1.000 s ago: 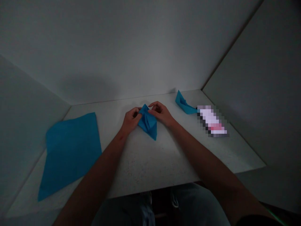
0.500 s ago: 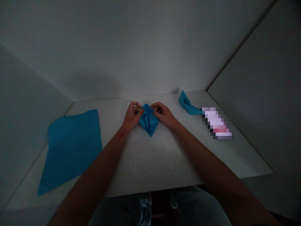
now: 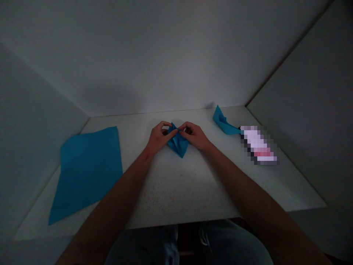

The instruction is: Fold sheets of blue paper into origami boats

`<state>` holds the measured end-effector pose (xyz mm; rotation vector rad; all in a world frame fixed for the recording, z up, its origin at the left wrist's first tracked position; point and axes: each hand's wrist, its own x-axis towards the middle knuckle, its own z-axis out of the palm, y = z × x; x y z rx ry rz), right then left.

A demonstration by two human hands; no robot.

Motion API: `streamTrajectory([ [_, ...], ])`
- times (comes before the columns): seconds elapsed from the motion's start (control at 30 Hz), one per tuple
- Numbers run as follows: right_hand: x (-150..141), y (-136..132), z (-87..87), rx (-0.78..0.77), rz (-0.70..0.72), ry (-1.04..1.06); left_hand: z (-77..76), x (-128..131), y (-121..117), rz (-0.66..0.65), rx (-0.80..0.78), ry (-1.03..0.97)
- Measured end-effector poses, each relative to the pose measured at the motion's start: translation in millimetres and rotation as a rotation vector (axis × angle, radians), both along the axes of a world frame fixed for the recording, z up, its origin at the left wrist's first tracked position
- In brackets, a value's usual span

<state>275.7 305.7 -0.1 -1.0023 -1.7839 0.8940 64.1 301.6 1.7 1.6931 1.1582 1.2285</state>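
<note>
One folded paper (image 3: 178,145) (blue) touches left hand (image 3: 160,138) and right hand (image 3: 194,135).

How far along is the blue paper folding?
One folded blue paper piece looks done, sitting at the back right. The left hand and right hand are pinching a second folded blue paper piece. A large blue paper sheet lies flat at left, not yet folded.

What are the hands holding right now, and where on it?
The left hand and right hand pinch the folded blue paper by its upper end.
</note>
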Motion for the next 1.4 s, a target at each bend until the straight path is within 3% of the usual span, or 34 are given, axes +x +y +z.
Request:
streamTrajectory([
  [0.2,-1,-1,1.3,0.009,-0.018,-0.01,-6.8,0,6,0.039,0.075,-0.017],
  [0.3,-1,-3,3.3,0.098,-0.038,-0.037,-9.6,0,10,0.075,0.155,-0.062],
  [0.47,-1,-7,4.2,0.245,-0.029,-0.207,-7.2,-3,16,0.113,0.064,-0.241],
  [0.6,0,-4,1.0,0.171,0.014,-0.219,-4.8,-6,18,0.133,0.02,-0.384],
  [0.8,-1,-2,-0.4,0.087,-0.056,-0.049,-3.3,-6,20,0.091,-0.019,-0.606],
  [0.97,-3,-8,3.6,0.002,0.116,-0.001,-2.4,-6,25,0.16,-0.026,-0.685],
  [1.03,-3,-9,4.9,0.024,0.115,0.027,-3.4,-6,26,0.186,-0.035,-0.683],
  [1.13,-4,-9,6.6,0.092,0.005,0.092,-5.8,-5,25,0.177,-0.051,-0.637],
  [1.4,-5,-10,8.7,0.188,-0.192,0.138,-8.5,3,9,-0.009,0.105,-0.241],
])
